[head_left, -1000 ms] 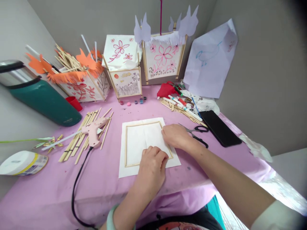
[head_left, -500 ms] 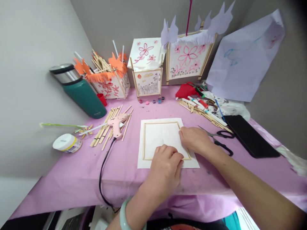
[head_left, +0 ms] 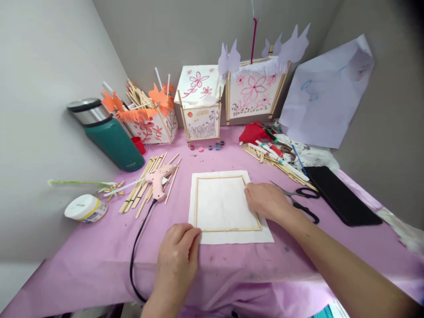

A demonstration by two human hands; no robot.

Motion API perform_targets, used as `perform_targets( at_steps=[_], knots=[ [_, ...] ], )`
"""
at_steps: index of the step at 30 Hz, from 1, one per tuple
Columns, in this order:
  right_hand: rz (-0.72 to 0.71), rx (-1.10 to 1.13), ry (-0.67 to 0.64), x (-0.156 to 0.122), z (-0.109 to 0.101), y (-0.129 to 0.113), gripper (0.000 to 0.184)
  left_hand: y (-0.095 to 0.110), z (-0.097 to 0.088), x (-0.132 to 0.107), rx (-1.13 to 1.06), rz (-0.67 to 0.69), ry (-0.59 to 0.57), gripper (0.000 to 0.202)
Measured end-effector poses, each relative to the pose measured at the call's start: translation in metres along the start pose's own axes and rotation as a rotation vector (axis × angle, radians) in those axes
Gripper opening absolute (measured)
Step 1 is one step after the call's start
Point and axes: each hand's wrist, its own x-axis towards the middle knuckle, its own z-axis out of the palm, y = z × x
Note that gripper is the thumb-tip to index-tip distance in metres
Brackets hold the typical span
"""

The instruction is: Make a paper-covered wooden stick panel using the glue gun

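A square frame of thin wooden sticks (head_left: 220,177) lies flat on a white sheet of paper (head_left: 218,203), whose edges stick out beyond it. At the frame's near left corner is my left hand (head_left: 179,249), fingers curled and pressed together on the stick and the paper's edge. My right hand (head_left: 268,201) grips the right side stick with bent fingers, covering its middle part. Just right of that hand, black-handled scissors (head_left: 303,201) lie with blades apart.
A pink glue gun (head_left: 157,179) rests on several wooden sticks (head_left: 141,194) at left. Behind them stand a green bottle (head_left: 112,143), a white jar (head_left: 86,208) and paper lanterns (head_left: 201,123). Markers (head_left: 281,157) and a black phone-like slab (head_left: 341,194) lie at right.
My left hand has slid left along the near stick to the near left corner. The right hand stays on the right side. The camera view has tilted slightly upward.
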Motion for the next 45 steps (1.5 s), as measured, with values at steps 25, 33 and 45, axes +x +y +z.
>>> perform_targets(
  at_steps=[25,33,45],
  knots=[
    [-0.020,0.001,-0.031,0.003,0.000,0.002,0.034,0.066,0.038,0.013,-0.067,0.213,-0.123,0.024],
    [0.018,0.014,-0.025,0.002,-0.003,0.000,0.034,0.069,0.052,0.027,0.030,0.138,-0.203,0.021],
    [0.042,0.032,-0.008,0.002,0.002,0.001,0.035,0.070,0.055,0.023,0.015,0.131,-0.164,0.021]
  ],
)
